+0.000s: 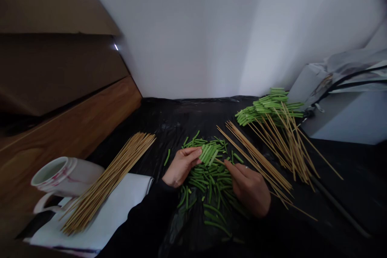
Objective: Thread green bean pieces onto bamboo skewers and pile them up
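Pinched between the fingers of my left hand (181,163) are several cut green bean pieces (209,155), lined up side by side. My right hand (251,187) grips a thin bamboo skewer (219,161), which points left toward those beans; its tip is hidden among or behind them. Under both hands a loose heap of cut green beans (211,181) is spread over black plastic sheeting (169,113). Just right of the heap lies a row of bare skewers (260,155). Farther back on the right, beans threaded on skewers (269,107) are stacked with their sticks toward me.
On the left, a thick bundle of skewers (111,181) rests across a folded white sheet (130,193) beside a tipped white mug (72,175). A cardboard box (57,68) rises behind it. At the right stands a pale box (347,117) with black cords. A white wall (193,36) closes the back.
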`<act>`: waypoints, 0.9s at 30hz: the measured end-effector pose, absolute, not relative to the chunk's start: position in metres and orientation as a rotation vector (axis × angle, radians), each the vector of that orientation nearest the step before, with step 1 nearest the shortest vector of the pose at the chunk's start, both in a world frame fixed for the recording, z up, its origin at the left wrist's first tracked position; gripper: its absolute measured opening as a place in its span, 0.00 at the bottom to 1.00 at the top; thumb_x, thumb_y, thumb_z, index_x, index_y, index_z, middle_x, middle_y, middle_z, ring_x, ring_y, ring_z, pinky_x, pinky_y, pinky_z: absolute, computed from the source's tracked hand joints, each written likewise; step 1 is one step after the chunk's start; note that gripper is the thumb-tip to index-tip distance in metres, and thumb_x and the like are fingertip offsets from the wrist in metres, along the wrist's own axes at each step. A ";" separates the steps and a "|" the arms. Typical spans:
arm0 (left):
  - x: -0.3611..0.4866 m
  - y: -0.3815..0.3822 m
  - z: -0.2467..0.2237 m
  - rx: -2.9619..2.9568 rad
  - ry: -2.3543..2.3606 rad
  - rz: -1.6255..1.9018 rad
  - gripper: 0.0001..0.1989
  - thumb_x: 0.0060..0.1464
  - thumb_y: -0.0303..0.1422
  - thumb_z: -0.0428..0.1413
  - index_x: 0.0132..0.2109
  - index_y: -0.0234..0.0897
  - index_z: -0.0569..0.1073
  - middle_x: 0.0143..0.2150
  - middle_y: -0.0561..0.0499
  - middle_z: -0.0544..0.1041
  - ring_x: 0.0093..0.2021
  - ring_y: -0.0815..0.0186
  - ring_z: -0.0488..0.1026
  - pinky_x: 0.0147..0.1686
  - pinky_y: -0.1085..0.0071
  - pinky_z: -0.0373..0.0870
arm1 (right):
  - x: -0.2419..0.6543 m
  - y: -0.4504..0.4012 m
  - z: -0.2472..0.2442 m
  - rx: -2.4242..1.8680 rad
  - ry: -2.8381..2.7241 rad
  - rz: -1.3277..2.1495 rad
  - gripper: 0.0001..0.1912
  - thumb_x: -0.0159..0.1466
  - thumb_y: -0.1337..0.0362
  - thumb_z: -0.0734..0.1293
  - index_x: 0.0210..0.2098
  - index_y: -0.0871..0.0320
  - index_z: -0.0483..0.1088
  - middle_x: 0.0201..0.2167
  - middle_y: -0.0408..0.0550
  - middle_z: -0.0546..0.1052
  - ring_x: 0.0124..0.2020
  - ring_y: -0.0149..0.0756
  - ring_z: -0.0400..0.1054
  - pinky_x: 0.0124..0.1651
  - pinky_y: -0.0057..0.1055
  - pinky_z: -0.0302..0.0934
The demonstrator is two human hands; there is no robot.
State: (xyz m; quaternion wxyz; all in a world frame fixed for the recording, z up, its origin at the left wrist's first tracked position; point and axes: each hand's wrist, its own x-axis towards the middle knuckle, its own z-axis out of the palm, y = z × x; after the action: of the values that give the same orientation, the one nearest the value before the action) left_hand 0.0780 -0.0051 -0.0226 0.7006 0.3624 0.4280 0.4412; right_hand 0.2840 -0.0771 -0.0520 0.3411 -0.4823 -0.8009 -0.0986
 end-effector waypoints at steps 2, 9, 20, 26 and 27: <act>0.078 -0.005 -0.022 0.806 0.930 0.993 0.12 0.42 0.33 0.67 0.36 0.33 0.80 0.33 0.49 0.78 0.32 0.72 0.72 0.35 0.75 0.69 | 0.283 -0.075 -0.052 -1.269 -2.064 -0.236 0.21 0.62 0.77 0.56 0.52 0.64 0.68 0.28 0.46 0.73 0.30 0.31 0.68 0.35 0.27 0.61; 0.082 -0.008 -0.016 0.790 0.912 0.966 0.17 0.38 0.29 0.69 0.40 0.35 0.78 0.35 0.51 0.79 0.33 0.70 0.74 0.38 0.71 0.72 | 0.281 -0.070 -0.052 -1.272 -2.047 -0.212 0.19 0.64 0.75 0.56 0.52 0.64 0.68 0.28 0.46 0.72 0.31 0.31 0.68 0.35 0.26 0.60; 0.071 0.004 -0.012 0.696 0.951 1.237 0.15 0.40 0.25 0.67 0.38 0.33 0.77 0.36 0.52 0.79 0.31 0.73 0.74 0.33 0.78 0.71 | 0.294 -0.071 -0.044 -1.362 -2.087 -0.349 0.17 0.65 0.72 0.58 0.51 0.60 0.68 0.28 0.45 0.72 0.29 0.31 0.66 0.32 0.29 0.54; 0.058 0.017 -0.012 0.532 0.911 1.423 0.09 0.43 0.21 0.64 0.34 0.33 0.77 0.32 0.55 0.78 0.28 0.76 0.73 0.30 0.81 0.72 | 0.307 -0.068 -0.035 -1.382 -2.137 -0.346 0.18 0.64 0.73 0.57 0.52 0.61 0.68 0.29 0.46 0.72 0.29 0.32 0.66 0.32 0.30 0.55; 0.057 0.017 -0.012 0.519 0.902 1.443 0.08 0.44 0.21 0.63 0.34 0.33 0.77 0.32 0.55 0.78 0.28 0.76 0.73 0.30 0.81 0.72 | 0.309 -0.067 -0.034 -1.376 -2.148 -0.333 0.19 0.64 0.74 0.56 0.52 0.61 0.67 0.30 0.46 0.73 0.29 0.32 0.67 0.32 0.29 0.55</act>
State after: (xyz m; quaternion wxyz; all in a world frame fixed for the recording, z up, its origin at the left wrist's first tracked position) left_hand 0.0569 0.0174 -0.0115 0.6297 0.2264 0.3940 0.6300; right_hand 0.3093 -0.0666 -0.0339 0.2809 -0.5133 -0.8014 -0.1242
